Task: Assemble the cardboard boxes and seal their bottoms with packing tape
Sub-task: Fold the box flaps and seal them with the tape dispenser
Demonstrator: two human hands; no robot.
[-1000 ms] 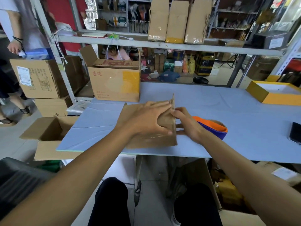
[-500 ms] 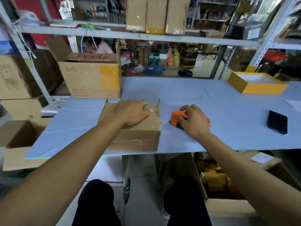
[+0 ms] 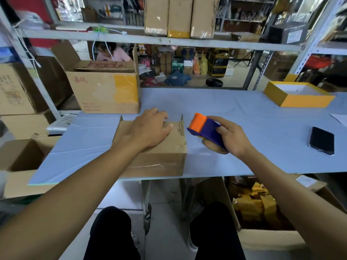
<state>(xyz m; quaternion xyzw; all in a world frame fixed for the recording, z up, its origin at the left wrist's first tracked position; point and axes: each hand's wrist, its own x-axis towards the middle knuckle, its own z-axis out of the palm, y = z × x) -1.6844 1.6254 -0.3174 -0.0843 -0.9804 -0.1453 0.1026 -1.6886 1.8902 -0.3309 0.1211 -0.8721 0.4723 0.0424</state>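
Observation:
A small brown cardboard box (image 3: 161, 158) lies at the near edge of the blue-grey table (image 3: 244, 117), its folded flaps facing up. My left hand (image 3: 150, 128) rests flat on those flaps, fingers spread and pressing down. Just right of the box, my right hand (image 3: 231, 137) grips a tape dispenser (image 3: 204, 128) with a purple body and an orange front, held tilted a little above the table. A brown tape roll shows under the dispenser. A strip of clear tape crosses the box's front face.
A large open carton (image 3: 105, 94) with yellow tape stands at the back left. At the back right lies a yellow tray-like box lid (image 3: 298, 98). A black phone (image 3: 322, 140) lies at the right. Open cartons sit on the floor on both sides.
My right hand has closed round the tape dispenser and lifted it off the table, tilting it. My left hand has stayed pressed on the box flaps.

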